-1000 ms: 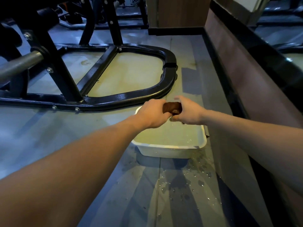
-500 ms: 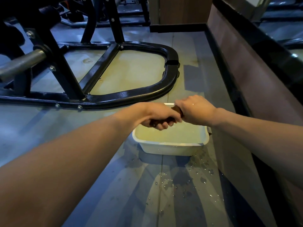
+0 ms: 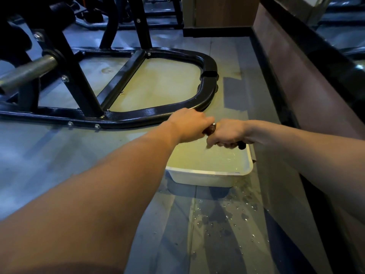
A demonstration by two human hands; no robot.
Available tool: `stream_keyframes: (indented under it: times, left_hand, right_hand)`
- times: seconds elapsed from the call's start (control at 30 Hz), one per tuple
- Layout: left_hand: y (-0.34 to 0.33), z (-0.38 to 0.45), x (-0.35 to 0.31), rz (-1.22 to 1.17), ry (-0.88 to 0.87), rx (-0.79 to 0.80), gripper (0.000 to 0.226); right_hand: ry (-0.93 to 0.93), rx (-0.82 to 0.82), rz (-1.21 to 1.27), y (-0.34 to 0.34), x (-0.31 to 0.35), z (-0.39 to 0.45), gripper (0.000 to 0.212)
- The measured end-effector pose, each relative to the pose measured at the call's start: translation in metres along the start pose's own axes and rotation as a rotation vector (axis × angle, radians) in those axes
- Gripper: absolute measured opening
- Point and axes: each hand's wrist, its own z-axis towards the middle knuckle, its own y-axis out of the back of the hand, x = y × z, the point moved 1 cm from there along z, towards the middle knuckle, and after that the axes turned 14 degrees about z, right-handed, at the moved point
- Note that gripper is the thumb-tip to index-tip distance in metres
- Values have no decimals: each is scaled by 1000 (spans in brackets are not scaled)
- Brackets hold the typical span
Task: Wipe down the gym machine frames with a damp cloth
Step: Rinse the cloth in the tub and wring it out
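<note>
Both hands hold a dark brown cloth (image 3: pixel 210 129) twisted tight over a white basin (image 3: pixel 201 177) of water on the floor. My left hand (image 3: pixel 189 125) grips one end and my right hand (image 3: pixel 227 133) grips the other, knuckles up; only a short bit of cloth shows between them and a dark tip at the right. The black gym machine frame (image 3: pixel 158 113) lies on the floor just beyond my hands, its rounded tube end curving to the right.
A steel bar (image 3: pixel 27 73) juts from the machine at the left. A wall ledge with a dark rail (image 3: pixel 308 62) runs along the right. Water drops (image 3: pixel 227 220) spot the floor in front of the basin. More machines stand at the back.
Both hands twisted the cloth over the basin: the cloth, plainly seen between them a second ago, is now mostly hidden, and the right hand has rolled knuckles up.
</note>
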Motion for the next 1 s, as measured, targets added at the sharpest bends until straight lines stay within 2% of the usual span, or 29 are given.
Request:
stream_keyframes:
  times: [0.13, 0.23, 0.33, 0.43, 0.5, 0.57, 0.6, 0.7, 0.77, 0.83, 0.93, 1.0]
  left_hand:
    - [-16, -4, -8, 74, -92, -41, 42]
    - [-25, -4, -15, 92, -61, -70, 42]
    - [-29, -2, -18, -113, 195, 41, 24]
    - [-31, -3, -9, -535, 479, 168, 11]
    - [-34, -8, -2, -801, 581, 213, 13]
    - [-38, -14, 0, -1015, 640, 266, 16]
    - [-40, -16, -1, -1095, 658, 293, 18]
    - [-44, -23, 1, -1231, 695, 341, 25]
    - [-44, -26, 7, -1271, 709, 374, 27]
    - [-42, -27, 16, -1371, 752, 420, 27]
    - [-34, -30, 28, -1574, 754, 556, 26]
    - [-31, -34, 31, -1651, 692, 663, 26]
  right_hand:
    - [-8, 62, -40, -4, -10, 1, 22]
    - [19, 19, -39, -3, -19, 7, 28]
    - [74, -131, -7, 0, -24, 10, 44]
    - [157, -239, 92, 2, -24, 5, 63]
    - [169, -248, 251, -1, -23, 6, 49]
    - [88, -221, 611, -8, -13, 9, 22]
    - [35, -198, 814, -11, -8, 10, 15]
    - [-46, -64, 1174, -12, 1, 5, 23]
    - [-28, 15, 1225, -9, 4, -3, 24]
    - [89, -36, 982, -5, 8, -9, 24]
    - [412, -292, 182, 0, 12, -12, 37]
    - [612, -481, -240, 3, 10, -14, 37]
